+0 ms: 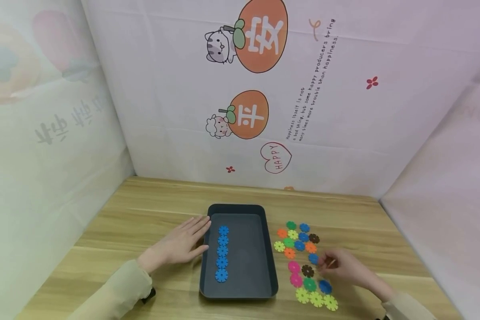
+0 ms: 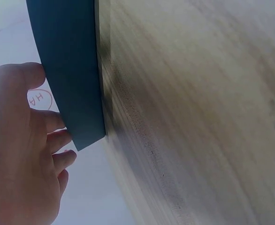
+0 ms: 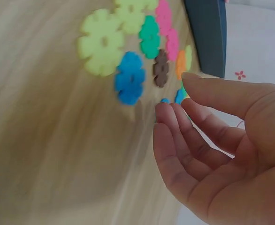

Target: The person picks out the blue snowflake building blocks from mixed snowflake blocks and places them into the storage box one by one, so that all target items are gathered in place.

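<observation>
My left hand (image 1: 184,242) rests along the left rim of a dark grey tray (image 1: 248,253), fingers extended and thumb spread. In the left wrist view its fingertips (image 2: 57,123) overlap the tray's side wall (image 2: 74,70). Inside the tray, several blue snowflake discs (image 1: 222,251) form a column near the left side. To the right of the tray, my right hand (image 1: 344,266) is low over the table, fingertips at the edge of a blue snowflake disc (image 1: 313,259). In the right wrist view the thumb and fingers of that hand (image 3: 222,145) are bent and apart.
Loose snowflake discs lie right of the tray: pink (image 1: 296,280), brown (image 1: 307,271), green (image 1: 310,285), yellow (image 1: 316,299), orange (image 1: 290,253) and another blue one (image 1: 325,286). Printed white cloth walls (image 1: 176,111) enclose the wooden table (image 1: 164,195) at the back and sides.
</observation>
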`<state>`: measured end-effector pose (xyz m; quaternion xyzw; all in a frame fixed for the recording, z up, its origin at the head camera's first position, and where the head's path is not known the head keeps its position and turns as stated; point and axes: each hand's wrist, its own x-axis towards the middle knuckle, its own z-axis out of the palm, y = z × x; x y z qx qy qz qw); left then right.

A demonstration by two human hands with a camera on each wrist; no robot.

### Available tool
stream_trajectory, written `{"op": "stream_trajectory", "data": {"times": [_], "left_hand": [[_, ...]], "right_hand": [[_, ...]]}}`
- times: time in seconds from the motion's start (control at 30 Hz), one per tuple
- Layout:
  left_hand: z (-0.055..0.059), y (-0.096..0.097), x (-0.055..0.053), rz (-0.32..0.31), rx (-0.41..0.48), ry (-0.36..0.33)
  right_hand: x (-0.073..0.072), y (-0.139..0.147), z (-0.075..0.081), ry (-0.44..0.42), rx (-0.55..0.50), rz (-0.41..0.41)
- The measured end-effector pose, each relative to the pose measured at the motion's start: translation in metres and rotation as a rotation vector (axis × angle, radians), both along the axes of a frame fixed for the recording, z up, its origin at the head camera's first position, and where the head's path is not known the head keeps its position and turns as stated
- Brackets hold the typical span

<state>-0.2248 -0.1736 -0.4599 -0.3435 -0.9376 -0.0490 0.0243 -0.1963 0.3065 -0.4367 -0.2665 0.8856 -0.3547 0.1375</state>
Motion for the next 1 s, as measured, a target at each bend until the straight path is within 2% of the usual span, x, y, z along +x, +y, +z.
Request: {"op": "stream_trajectory", "data": {"times": [0.13, 0.27, 0.63, 1.0], "left_hand": [[0.000, 0.000, -0.001, -0.001, -0.001, -0.008], [0.000, 0.000, -0.001, 0.004, 0.002, -0.013], [-0.001, 0.000, -0.001, 0.002, 0.001, -0.001], [0.001, -0.001, 0.000, 0.000, 0.009, 0.000]], "right_hand": [[0.009, 0.010, -0.005, 0.000, 0.046, -0.031], [0.016, 0.013, -0.011, -0.042, 0.090, -0.082], [0.022, 0.011, -0.018, -0.092, 0.097, -0.140], [0.023, 0.012, -0.015, -0.056, 0.076, -0.099]]}}
